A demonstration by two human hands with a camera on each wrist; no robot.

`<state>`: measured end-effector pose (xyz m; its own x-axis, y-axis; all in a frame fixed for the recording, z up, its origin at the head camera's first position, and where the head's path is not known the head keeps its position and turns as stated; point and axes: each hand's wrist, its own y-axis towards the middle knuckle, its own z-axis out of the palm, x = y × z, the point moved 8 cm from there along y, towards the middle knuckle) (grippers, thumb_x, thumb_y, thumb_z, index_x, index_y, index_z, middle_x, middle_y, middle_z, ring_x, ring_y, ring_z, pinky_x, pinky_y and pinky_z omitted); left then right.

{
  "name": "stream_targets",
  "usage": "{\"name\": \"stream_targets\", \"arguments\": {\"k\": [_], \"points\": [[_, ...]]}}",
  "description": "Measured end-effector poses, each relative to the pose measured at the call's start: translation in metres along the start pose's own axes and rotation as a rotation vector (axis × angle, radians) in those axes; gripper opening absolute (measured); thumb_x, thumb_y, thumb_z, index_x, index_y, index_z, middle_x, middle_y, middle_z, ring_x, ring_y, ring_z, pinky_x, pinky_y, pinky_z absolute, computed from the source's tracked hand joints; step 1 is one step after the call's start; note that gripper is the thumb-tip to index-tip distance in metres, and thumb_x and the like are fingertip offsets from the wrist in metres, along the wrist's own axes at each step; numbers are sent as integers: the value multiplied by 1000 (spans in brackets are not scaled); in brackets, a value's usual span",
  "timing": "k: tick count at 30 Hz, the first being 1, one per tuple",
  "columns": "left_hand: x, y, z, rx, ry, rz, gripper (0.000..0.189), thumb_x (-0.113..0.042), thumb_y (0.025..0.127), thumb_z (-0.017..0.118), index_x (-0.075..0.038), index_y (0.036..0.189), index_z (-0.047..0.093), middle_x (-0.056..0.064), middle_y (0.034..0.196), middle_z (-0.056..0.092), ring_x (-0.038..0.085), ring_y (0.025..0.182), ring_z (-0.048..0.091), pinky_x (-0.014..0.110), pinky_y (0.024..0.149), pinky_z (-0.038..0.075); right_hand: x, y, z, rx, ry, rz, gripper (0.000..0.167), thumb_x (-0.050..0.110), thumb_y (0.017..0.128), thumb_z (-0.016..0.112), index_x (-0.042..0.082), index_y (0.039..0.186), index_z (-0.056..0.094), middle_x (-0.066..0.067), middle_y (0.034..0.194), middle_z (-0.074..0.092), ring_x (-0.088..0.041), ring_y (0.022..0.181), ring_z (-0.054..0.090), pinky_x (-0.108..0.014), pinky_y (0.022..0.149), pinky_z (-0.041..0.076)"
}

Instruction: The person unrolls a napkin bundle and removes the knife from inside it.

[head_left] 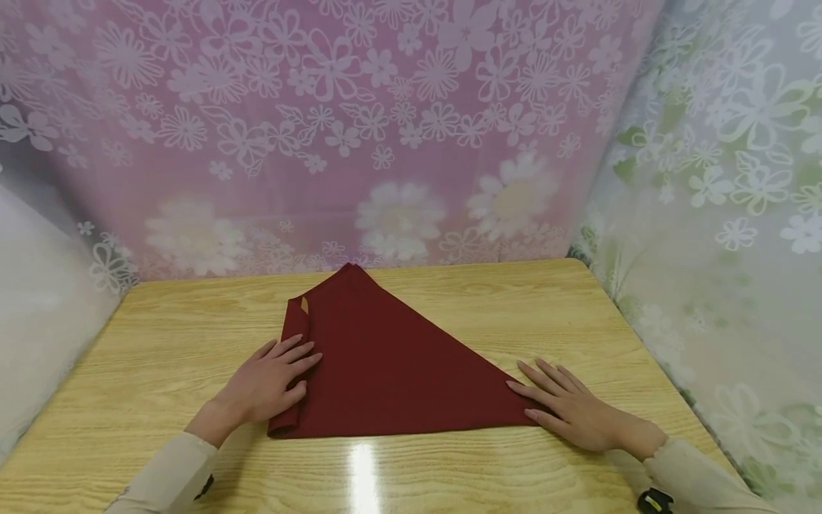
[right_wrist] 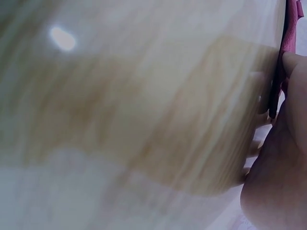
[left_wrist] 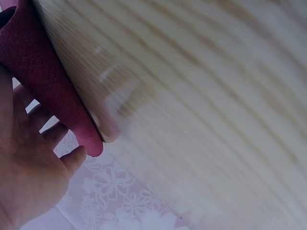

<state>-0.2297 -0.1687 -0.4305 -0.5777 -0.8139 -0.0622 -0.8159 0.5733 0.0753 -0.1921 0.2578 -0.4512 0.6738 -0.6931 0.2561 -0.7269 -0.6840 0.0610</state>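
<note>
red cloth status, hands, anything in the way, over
Left hand on rolled left edge; right hand at right corner; red cloth partly rolled on table; no obstruction seen.

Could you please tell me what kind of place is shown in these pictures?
Probably an indoor work corner, perhaps screened off: a wood-grain table stands close to a pink flower-printed backdrop, with a paler flower-printed sheet along its right side. What lies behind them cannot be seen.

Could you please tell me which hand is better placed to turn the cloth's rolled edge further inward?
Probably the left hand: it lies right across the rolled edge of the dark red cloth. The right hand touches the pointed end opposite, so it seems better suited to steadying.
</note>
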Motion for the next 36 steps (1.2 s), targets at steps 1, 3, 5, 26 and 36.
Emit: {"name": "stream_targets", "arguments": {"k": [1,3,5,26,36], "points": [[1,0,0,-2,0,0,45,-26,95,53,-13,138,55,10,143,46,31,137,31,53,109,25,0,0,0,1,1,1,48,29,102,47,23,149,38,-14,155,22,-44,139,16,-23,109,-15],[2,-1,0,-6,-1,0,44,-26,95,53,-13,137,55,10,143,46,32,137,31,53,109,25,0,0,0,1,5,1,48,29,102,47,23,149,38,-14,155,22,-44,139,16,-23,109,-15],[3,-2,-1,-11,-5,1,44,-25,95,53,-13,137,55,10,143,46,32,137,31,53,109,25,0,0,0,2,7,1,48,29,102,47,23,149,38,-14,155,22,-44,139,16,-23,109,-15],[13,-15,-9,-47,17,18,38,-25,95,55,-9,128,63,10,142,47,31,136,34,52,107,28,1,1,-2,16,28,20,48,29,102,48,23,148,39,-13,155,23,-44,139,16,-22,109,-15],[22,-22,-10,-49,35,-19,44,-43,97,51,-13,127,64,9,143,46,28,135,35,51,108,27,1,0,-2,7,27,14,48,29,101,48,23,148,39,-14,155,23,-43,139,16,-23,109,-14]]}}
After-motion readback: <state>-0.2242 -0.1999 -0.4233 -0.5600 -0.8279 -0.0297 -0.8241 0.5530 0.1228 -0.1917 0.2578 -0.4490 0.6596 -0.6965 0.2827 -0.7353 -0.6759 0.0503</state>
